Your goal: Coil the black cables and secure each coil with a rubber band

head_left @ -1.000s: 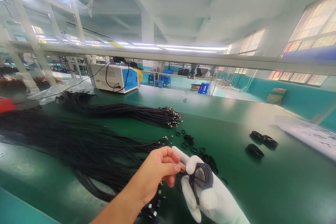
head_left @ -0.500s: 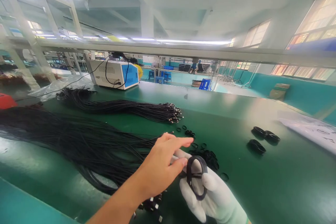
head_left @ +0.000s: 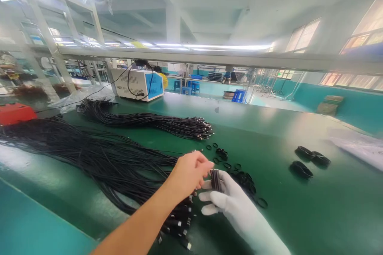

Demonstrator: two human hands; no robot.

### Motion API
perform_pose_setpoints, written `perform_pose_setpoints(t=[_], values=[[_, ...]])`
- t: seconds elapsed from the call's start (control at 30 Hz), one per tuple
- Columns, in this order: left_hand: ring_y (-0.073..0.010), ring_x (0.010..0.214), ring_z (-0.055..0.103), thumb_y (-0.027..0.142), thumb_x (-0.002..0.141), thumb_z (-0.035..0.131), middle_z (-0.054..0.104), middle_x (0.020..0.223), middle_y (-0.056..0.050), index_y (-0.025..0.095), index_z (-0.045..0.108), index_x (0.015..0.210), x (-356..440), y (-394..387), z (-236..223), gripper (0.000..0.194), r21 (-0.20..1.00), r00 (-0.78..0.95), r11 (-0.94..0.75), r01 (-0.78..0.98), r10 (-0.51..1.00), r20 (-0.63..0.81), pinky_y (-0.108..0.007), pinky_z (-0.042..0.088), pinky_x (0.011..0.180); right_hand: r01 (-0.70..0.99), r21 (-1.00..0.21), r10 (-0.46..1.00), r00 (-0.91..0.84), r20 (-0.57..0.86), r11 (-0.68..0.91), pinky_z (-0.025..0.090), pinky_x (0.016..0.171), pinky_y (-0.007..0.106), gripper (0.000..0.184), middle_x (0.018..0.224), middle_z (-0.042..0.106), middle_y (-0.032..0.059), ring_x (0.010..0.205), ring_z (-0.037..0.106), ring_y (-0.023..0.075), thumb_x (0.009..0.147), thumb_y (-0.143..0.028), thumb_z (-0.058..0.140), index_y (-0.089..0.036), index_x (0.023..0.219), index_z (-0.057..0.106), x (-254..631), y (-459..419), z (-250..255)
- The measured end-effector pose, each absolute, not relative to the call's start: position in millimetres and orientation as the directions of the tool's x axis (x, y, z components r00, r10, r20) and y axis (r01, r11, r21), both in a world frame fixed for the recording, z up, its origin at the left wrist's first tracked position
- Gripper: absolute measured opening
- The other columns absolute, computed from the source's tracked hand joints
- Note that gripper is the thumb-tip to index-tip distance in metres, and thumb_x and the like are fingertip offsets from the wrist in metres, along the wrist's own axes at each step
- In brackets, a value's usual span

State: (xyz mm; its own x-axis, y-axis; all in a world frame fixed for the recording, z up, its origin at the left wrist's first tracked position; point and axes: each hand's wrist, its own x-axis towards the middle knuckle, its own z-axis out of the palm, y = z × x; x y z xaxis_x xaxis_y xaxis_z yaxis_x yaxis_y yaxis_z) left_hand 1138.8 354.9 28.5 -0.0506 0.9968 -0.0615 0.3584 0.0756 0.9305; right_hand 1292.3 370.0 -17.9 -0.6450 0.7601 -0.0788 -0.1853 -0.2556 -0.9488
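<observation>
A small coil of black cable [head_left: 216, 180] is held in my right hand [head_left: 229, 197], which wears a white glove. The coil stands edge-on, with its strands side by side. My left hand [head_left: 191, 173], bare, has its fingers curled and its thumb and forefinger pinched at the coil's upper left edge; exactly which part they grip is partly hidden. Just beyond the glove lies a pile of small black rings [head_left: 244, 181] on the green table. Left of my hands spreads a long heap of black cables [head_left: 98, 155] with metal-tipped plugs.
Another cable bundle [head_left: 149, 122] lies farther back, before a white and blue machine [head_left: 139, 84]. Several finished-looking cable coils [head_left: 301, 169] sit at the right, near a plastic sheet [head_left: 359, 147]. A red object [head_left: 17, 114] is at the far left. A metal rail [head_left: 191, 56] crosses above the table.
The coil has turned from showing its round opening to edge-on. My left fingers have curled in from a stretched pose, and the right hand has turned with the coil. The view has shifted slightly left.
</observation>
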Motion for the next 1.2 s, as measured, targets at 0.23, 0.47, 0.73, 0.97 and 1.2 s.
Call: perform_pose_setpoints(t=[0.23,0.47,0.73,0.97,1.2], values=[[-0.0062,0.048,0.044,0.023,0.07,0.061,0.051,0.058,0.003,0.014,0.053,0.074,1145,334,12,0.013,0.978,0.124,0.209,-0.018,0.971,-0.205,-0.016,0.037,0.042,-0.292,-0.911,0.625,-0.779,0.05,-0.291,0.048,0.073,0.035,0.044,0.094,0.056,0.0074,0.085,0.058,0.0211,0.072,-0.028,0.07,-0.015,0.108,0.049,1293,369,-19],[-0.007,0.053,0.048,0.024,0.07,0.061,0.053,0.06,0.002,0.014,0.052,0.068,1139,333,4,0.014,0.966,0.17,0.248,-0.071,0.958,-0.233,-0.017,0.036,0.046,-0.274,-0.898,0.635,-0.772,-0.009,-0.346,0.049,0.067,0.031,0.046,0.087,0.054,0.0055,0.081,0.055,0.0183,0.064,-0.031,0.077,-0.013,0.098,0.053,1289,368,-25],[-0.0082,0.054,0.051,0.024,0.074,0.054,0.054,0.06,0.001,0.015,0.046,0.067,1138,335,-6,0.014,0.969,0.167,0.242,-0.047,0.959,-0.231,-0.019,0.034,0.051,-0.24,-0.898,0.656,-0.752,-0.069,-0.369,0.051,0.07,0.036,0.045,0.086,0.056,0.0067,0.081,0.055,0.0187,0.066,-0.031,0.074,-0.012,0.102,0.055,1289,367,-28],[-0.0122,0.056,0.052,0.025,0.081,0.043,0.055,0.064,0.0,0.017,0.051,0.07,1138,331,2,0.016,0.945,0.049,0.119,0.303,0.989,-0.14,-0.024,0.039,0.053,-0.276,-0.852,0.626,-0.777,-0.075,-0.445,0.051,0.07,0.035,0.042,0.091,0.055,0.0076,0.084,0.056,0.0195,0.067,-0.029,0.073,-0.013,0.102,0.056,1287,369,-31],[-0.0151,0.076,0.057,-0.002,0.072,0.042,0.06,0.085,-0.004,0.02,0.062,0.094,1135,327,-21,0.037,0.435,0.094,-0.466,0.771,0.758,0.645,-0.027,0.046,0.069,-0.27,-0.87,0.652,-0.754,-0.075,-0.412,0.051,0.067,0.034,0.042,0.096,0.054,0.0072,0.084,0.058,0.0202,0.065,-0.023,0.073,-0.013,0.101,0.055,1284,357,-22]])
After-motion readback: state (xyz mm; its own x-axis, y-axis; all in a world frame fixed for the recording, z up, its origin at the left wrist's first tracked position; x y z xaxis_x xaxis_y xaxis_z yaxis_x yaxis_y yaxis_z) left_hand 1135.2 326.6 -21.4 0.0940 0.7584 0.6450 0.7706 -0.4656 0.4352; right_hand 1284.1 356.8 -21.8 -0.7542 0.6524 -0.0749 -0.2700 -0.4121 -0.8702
